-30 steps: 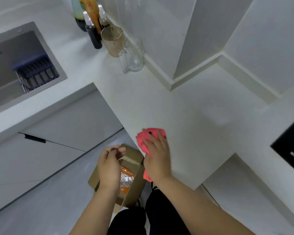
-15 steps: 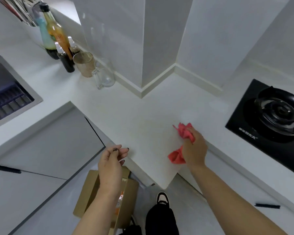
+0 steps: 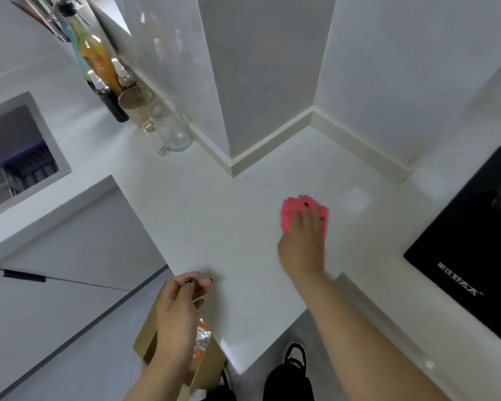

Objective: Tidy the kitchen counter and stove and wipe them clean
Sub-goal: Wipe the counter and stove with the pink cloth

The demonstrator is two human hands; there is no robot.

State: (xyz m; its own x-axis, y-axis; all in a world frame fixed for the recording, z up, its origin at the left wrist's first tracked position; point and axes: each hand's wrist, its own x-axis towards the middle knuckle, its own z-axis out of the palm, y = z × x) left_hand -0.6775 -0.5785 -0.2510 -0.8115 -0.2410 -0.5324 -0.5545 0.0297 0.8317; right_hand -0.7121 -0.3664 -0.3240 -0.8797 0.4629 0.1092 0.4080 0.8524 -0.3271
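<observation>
My right hand [image 3: 302,241] presses a pink cloth [image 3: 289,212] flat on the white counter [image 3: 214,215], left of the black gas stove [image 3: 472,256]. The fingers are spread over the cloth and hide most of it. My left hand [image 3: 180,308] hovers at the counter's near edge, above a brown cardboard box [image 3: 211,363] on the floor. Its thumb and forefinger are pinched together on a tiny dark speck; what that speck is cannot be made out.
Against the wall at the back left stand bottles [image 3: 99,68], a brownish cup [image 3: 135,99] and a clear glass mug [image 3: 171,134]. A steel sink [image 3: 21,157] with a dark rack lies at far left. The box holds foil and orange scraps.
My right hand has carried the pink cloth from the counter's near corner further onto the surface and now holds it flat. The left hand stays pinched above the box.
</observation>
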